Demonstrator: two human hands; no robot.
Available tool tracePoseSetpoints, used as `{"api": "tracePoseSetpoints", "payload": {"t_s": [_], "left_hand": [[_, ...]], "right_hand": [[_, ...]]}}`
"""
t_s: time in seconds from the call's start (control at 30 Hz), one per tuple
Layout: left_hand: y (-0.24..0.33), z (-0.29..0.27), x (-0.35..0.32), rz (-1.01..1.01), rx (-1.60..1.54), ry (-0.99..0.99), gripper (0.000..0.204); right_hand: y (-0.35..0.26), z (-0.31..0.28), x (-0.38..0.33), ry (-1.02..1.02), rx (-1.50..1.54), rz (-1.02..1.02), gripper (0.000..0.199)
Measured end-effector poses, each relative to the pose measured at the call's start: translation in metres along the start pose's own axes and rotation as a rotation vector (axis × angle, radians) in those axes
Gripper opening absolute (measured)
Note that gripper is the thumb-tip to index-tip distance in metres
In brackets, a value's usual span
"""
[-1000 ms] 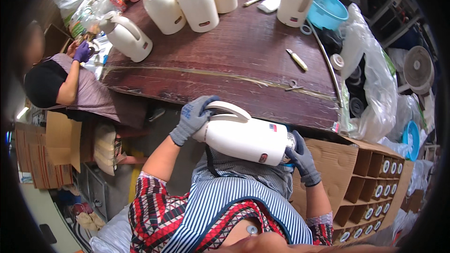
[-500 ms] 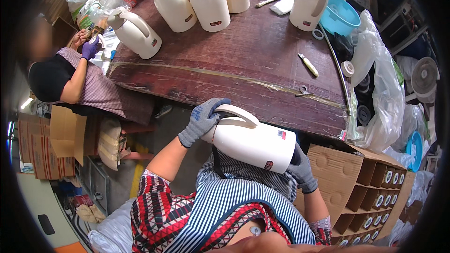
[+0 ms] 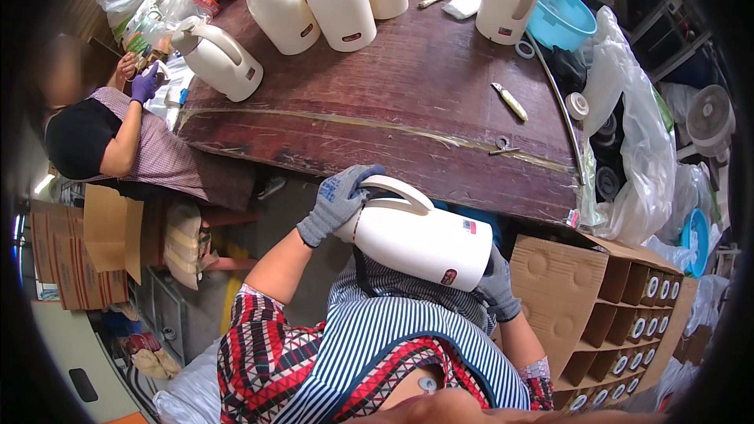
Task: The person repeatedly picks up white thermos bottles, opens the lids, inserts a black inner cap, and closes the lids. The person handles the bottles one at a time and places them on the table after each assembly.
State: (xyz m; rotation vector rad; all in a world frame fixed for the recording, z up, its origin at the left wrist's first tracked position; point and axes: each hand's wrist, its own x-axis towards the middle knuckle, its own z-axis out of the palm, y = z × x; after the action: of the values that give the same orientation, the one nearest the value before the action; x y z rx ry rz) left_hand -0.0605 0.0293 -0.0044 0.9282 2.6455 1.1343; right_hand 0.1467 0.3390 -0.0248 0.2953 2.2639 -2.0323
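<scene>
I hold a white vacuum jug point(image 3: 420, 239) on its side above my lap, just below the near edge of the dark wooden table point(image 3: 408, 118). My left hand point(image 3: 336, 202), in a grey knit glove, grips the jug's lid end by the curved handle. My right hand point(image 3: 496, 289), also gloved, cups the jug's base from underneath and is partly hidden behind it. The jug's spout end points left.
Several more white jugs point(image 3: 338, 0) stand at the table's far side, one lies at the left point(image 3: 220, 59). A blue bowl point(image 3: 559, 20), tape rolls point(image 3: 577, 104) and a small knife point(image 3: 510, 102) lie right. A cardboard divider box point(image 3: 620, 306) is at my right. Another person point(image 3: 110, 133) sits left.
The jug and both hands have stayed in the same grip; the view has shifted slightly, so the table and jugs sit a little lower and to the right.
</scene>
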Motion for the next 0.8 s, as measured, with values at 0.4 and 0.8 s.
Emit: {"api": "tracePoseSetpoints", "payload": {"t_s": [0.4, 0.8], "left_hand": [[0.003, 0.001, -0.005, -0.033, -0.010, 0.002, 0.048], [0.005, 0.000, -0.013, -0.055, -0.046, -0.044, 0.051]], "right_hand": [[0.001, 0.000, 0.000, -0.063, 0.082, 0.029, 0.087], [-0.003, 0.008, -0.015, -0.042, 0.357, 0.091, 0.078]]}}
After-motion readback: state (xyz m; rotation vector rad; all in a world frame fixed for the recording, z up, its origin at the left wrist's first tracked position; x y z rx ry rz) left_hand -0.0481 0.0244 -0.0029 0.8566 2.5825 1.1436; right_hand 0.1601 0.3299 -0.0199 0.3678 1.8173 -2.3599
